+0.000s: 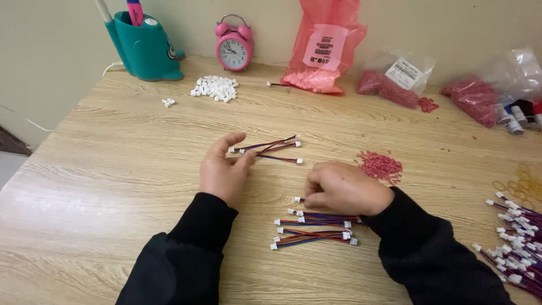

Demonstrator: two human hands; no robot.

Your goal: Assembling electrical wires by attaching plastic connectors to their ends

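1. The step in hand looks like sorting short wire leads into groups on the counter (113, 169). The left hand (223, 169) has its fingers loosely curled around the near ends of a small fan of wire leads (270, 149), a light grip, thumb and forefinger touching the white plugs at that end.
2. The right hand (344, 189) is clenched, knuckles up, its fingertips pinching the end of one lead at the top of a stack of wire leads (313, 226). That stack lies just below and under this grip, with white plugs at both ends.
3. The fan of leads spreads away from the left grip toward the far right, flat on the counter.
4. A scatter of red beads (380, 165) lies just beyond the right grip; a bigger heap of leads (516, 248) sits well off to its right.
5. Judged from this, the next move calls for a fine pinch on a single lead, lifting it clear without dragging its neighbours, since the stack is loose and the plugs could snag.
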